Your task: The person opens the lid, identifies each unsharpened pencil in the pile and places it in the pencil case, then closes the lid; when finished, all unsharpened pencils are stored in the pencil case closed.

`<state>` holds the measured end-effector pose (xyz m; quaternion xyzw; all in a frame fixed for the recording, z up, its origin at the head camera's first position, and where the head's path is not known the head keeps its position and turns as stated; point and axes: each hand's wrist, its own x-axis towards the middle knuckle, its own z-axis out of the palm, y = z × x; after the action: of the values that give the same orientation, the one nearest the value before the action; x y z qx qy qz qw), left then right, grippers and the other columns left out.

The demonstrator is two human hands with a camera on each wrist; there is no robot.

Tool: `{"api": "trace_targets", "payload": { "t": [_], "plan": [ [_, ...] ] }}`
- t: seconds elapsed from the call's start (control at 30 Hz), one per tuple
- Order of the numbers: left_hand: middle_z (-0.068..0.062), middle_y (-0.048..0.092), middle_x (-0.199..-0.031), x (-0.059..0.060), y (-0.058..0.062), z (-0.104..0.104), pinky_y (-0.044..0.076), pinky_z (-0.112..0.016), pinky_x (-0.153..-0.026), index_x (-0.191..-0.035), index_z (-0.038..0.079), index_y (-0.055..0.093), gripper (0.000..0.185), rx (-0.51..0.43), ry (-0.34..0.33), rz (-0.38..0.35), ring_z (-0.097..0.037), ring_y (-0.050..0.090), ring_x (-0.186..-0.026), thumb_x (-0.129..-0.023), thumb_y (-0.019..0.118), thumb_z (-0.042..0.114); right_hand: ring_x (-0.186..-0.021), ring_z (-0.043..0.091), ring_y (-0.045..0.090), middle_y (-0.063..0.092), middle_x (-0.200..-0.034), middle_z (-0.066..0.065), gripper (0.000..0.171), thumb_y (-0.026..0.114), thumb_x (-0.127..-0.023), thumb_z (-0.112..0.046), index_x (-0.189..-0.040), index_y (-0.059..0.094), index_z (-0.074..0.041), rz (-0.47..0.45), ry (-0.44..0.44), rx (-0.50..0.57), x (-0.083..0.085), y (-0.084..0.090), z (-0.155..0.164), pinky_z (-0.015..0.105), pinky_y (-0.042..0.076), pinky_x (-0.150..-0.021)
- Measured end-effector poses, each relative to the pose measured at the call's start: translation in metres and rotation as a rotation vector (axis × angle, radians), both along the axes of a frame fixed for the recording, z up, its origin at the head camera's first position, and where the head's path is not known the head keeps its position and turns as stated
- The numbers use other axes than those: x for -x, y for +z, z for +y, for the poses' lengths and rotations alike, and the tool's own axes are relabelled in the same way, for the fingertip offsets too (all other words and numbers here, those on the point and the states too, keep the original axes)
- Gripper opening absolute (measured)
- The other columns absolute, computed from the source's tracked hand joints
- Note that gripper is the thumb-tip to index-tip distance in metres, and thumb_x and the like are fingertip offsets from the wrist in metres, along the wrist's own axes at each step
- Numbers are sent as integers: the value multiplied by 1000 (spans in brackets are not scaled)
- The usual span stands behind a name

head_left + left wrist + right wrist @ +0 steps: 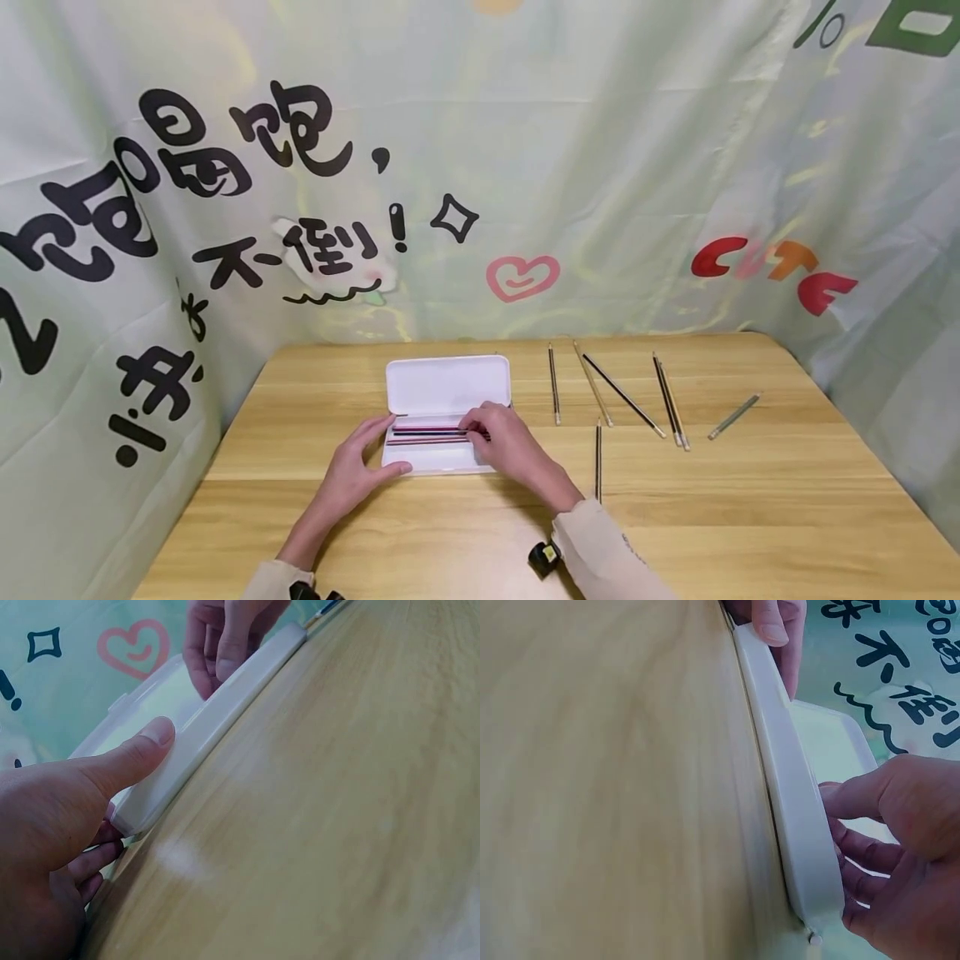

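A white pencil case (pixel 438 459) lies on the table with its lid (pixel 448 385) raised at the back. Several dark and reddish pencils (pixel 423 431) lie lengthwise inside it. My left hand (pixel 354 465) holds the case's left end, thumb at the front rim and fingers round the far side; the left wrist view shows this thumb (pixel 142 754) over the wall. Over the right part of the case, my right hand (pixel 512 443) pinches the pencils' right ends with curled fingers. Its thumb (pixel 855 796) reaches over the front wall in the right wrist view, where the wall hides the pencils.
To the right on the wooden table (pixel 750 517) lie several loose pencils, among them a dark one (pixel 624 395), a greenish one (pixel 735 416) and one near my right forearm (pixel 598 462). A printed curtain (pixel 600 167) hangs behind the table and along its sides.
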<state>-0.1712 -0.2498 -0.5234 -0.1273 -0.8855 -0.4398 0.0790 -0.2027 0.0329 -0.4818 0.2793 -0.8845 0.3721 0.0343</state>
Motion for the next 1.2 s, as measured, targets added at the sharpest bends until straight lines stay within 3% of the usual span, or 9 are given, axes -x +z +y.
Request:
{"api": "trace_targets", "payload": {
  "t": [0.37,0.67,0.87,1.03,1.2],
  "plan": [
    [-10,56,-145,-2,-2,2,39,-58,-112,-148,11,56,84,4,-4,13,-36,49,-137,-76,92,37,-92,18,64,69,-99,7,18,69,-93,3,-108,75,-2,11,-43,77,-2,21,31,35,59,-78],
    [-10,57,-144,1,-1,-1,40,-60,-112,-147,12,58,82,3,-3,26,-36,50,-136,-76,92,37,-91,19,65,71,-100,6,25,75,-89,3,-115,72,-1,103,-94,120,-2,35,80,36,58,-74],
    [-10,57,-145,0,-1,0,38,-59,-113,-147,11,57,82,-5,-7,8,-36,50,-137,-77,92,36,-91,20,65,70,-102,7,29,74,-92,1,-121,70,-3,118,-180,97,0,41,119,36,57,-72],
    [-11,56,-145,-2,-1,0,38,-60,-113,-148,10,57,83,2,1,3,-37,49,-137,-76,92,34,-92,26,67,69,-102,11,31,72,-94,0,-124,68,-3,111,-269,137,5,46,152,31,57,-71],
    [-12,56,-145,-2,0,0,38,-60,-113,-147,10,58,83,-6,3,6,-37,49,-137,-76,93,35,-98,33,66,67,-108,18,33,70,-97,-4,-129,65,0,90,-349,107,10,40,180,35,58,-75]
  ]
}}
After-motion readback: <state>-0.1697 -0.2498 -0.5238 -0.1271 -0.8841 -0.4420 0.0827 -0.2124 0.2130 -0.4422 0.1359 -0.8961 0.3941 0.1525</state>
